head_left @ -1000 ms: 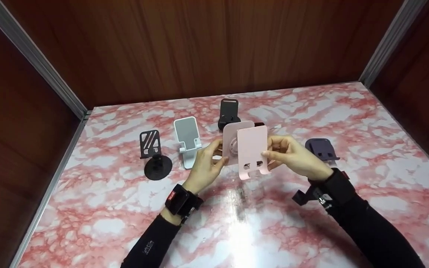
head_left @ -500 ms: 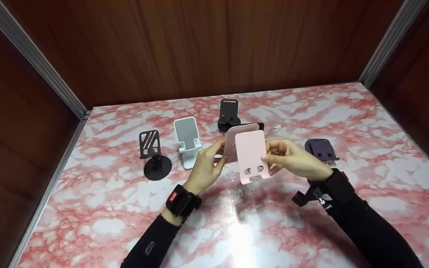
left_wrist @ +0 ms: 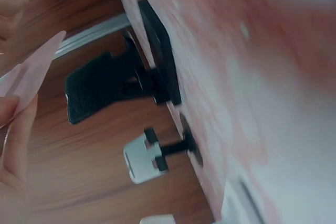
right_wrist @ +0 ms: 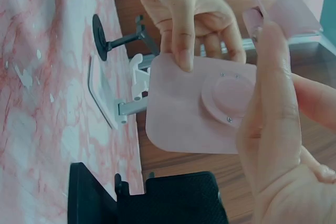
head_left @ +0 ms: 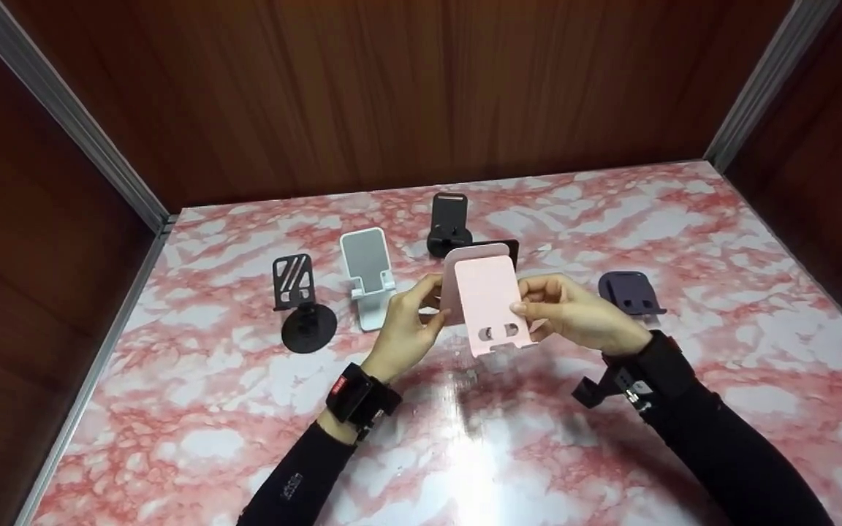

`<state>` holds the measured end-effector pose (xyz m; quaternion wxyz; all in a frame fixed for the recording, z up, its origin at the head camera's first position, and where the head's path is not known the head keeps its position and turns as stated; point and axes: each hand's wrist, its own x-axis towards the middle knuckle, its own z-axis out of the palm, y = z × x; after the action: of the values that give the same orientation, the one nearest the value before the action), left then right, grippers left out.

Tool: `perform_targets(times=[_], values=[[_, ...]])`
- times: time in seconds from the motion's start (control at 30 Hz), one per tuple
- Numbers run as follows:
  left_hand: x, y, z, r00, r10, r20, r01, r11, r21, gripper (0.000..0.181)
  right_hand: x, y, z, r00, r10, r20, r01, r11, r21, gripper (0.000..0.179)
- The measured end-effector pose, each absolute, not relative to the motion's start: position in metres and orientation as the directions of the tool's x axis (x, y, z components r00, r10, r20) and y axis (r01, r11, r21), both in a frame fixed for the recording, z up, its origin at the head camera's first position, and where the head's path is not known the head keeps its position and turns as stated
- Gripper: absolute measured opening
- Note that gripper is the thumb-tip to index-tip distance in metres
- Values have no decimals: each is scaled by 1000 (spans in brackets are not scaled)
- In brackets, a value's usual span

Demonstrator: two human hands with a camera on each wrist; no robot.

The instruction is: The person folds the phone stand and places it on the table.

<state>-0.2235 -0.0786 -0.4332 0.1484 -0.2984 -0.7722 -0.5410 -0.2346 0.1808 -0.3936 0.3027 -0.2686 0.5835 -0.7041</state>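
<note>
Both hands hold a pink phone stand (head_left: 487, 299) up over the table, in the middle of the head view. My left hand (head_left: 406, 329) pinches the side edge of its rear plate between thumb and fingers. On the opposite side, my right hand (head_left: 582, 314) grips the front plate, which has two cut-outs and a hooked lower lip. In the right wrist view the rear plate (right_wrist: 176, 108) shows a round mount with small screws, partly covered by the right hand. The left wrist view catches only a corner of the pink plate (left_wrist: 39, 69) and fingertips.
Left of the hands stand a black slotted phone stand (head_left: 306, 329) and a white one with a grey pad (head_left: 368, 263). At the back is a black stand (head_left: 450, 219), with another dark stand (head_left: 513, 252) partly behind the pink one. A purple stand (head_left: 629, 288) sits at right.
The pink front plate has swung leftward and now overlaps more of the rear plate, hiding the round mount in the head view. The rear plate has turned, and both hands keep their grip.
</note>
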Motion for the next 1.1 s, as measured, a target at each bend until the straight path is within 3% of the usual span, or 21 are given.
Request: perform_targets(times=[0.13,0.27,0.57,0.73,1.0,1.1], values=[[-223,-77,-434,-824,276,495,547,155,823,36,-229,179,-388,-739,-674,8,63,-80,-995,10],[-223,-75,-437,-846,274,457,496,93,863,36,-223,175,-384,-824,-567,-15,-14,46,-999,21],[-211,-73,-421,-870,289,399,438,82,895,35,-219,172,-391,-879,-470,81,-158,128,-979,44],[-217,-74,-432,-867,290,405,438,57,897,36,-219,174,-395,-878,-475,64,-140,127,-982,63],[-224,-74,-441,-892,303,335,371,69,926,41,-220,182,-404,-817,-571,-83,-2,146,-989,68],[-226,-73,-444,-897,306,319,355,69,932,42,-221,183,-407,-789,-604,-112,78,83,-994,73]])
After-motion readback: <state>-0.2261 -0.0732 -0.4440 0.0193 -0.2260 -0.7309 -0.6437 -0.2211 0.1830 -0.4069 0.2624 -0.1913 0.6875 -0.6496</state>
